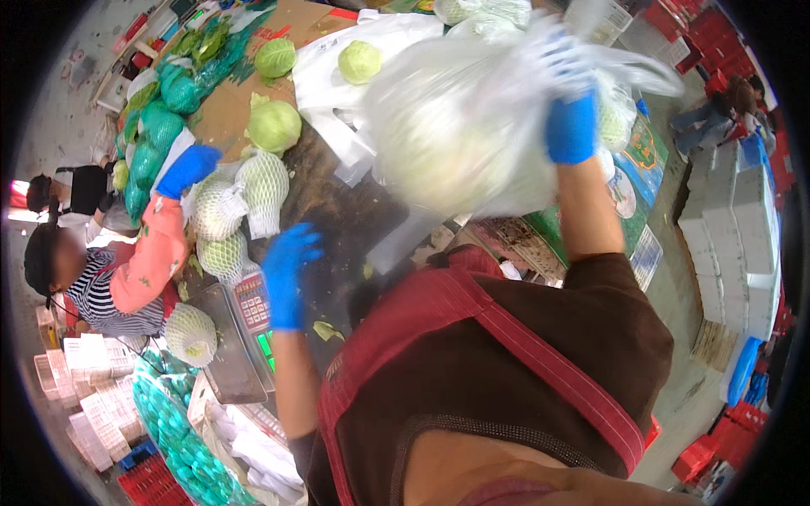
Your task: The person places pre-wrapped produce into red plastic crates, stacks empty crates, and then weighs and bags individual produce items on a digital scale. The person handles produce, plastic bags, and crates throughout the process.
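My right hand (566, 95), in a blue and white glove, grips the top of a translucent plastic bag (443, 145) with pale cabbages in it, blurred by motion. My left hand (288, 272), in a blue glove, is raised with fingers apart beside a digital scale's keypad (254, 302), holding nothing. Cabbages in white foam nets (264, 183) lie just beyond it. Bare green cabbages (274, 125) rest on the cardboard and the dark table. One more cabbage (359, 62) sits on a white plastic bag (316, 82). A netted cabbage (191, 335) is at the scale's metal pan (231, 370).
A co-worker's blue-gloved hand (188, 171) reaches in at the left, near cabbages in green nets (152, 139). More bagged cabbages (487, 19) lie at the far edge. White foam boxes (728, 234) are stacked at the right. A sack of green nets (183, 436) stands lower left.
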Available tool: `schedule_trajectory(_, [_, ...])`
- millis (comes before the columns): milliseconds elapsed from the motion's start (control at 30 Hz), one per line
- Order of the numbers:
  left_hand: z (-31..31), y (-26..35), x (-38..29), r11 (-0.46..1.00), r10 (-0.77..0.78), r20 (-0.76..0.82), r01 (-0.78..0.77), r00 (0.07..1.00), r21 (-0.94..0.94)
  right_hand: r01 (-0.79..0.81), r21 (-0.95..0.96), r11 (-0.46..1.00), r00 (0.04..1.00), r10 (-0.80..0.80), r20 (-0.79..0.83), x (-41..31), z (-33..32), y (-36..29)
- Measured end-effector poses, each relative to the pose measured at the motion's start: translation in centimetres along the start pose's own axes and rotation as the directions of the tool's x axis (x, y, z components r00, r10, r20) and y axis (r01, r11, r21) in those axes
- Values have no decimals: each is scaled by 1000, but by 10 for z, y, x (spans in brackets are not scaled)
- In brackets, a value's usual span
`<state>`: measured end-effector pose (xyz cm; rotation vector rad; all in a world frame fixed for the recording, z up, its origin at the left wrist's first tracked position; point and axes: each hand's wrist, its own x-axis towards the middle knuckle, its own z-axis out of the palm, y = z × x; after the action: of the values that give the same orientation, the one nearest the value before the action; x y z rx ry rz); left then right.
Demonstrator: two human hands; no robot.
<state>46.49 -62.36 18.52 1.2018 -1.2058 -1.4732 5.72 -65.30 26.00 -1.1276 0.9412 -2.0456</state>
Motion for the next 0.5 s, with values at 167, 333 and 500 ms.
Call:
schedule_trajectory(167, [57, -157, 90, 911, -399, 146, 410, 905, -54, -81, -659, 748, 987, -31, -156, 80, -105, -2])
schedule_trajectory(333, [118, -203, 165, 825, -233, -201, 303, 952, 477, -329, -564, 757, 914, 106, -391, 111, -247, 50])
schedule_trajectory(500, [141, -195, 169, 524, -208, -150, 239, 967, 817, -344, -842, 415, 939, 150, -310, 100, -289, 65])
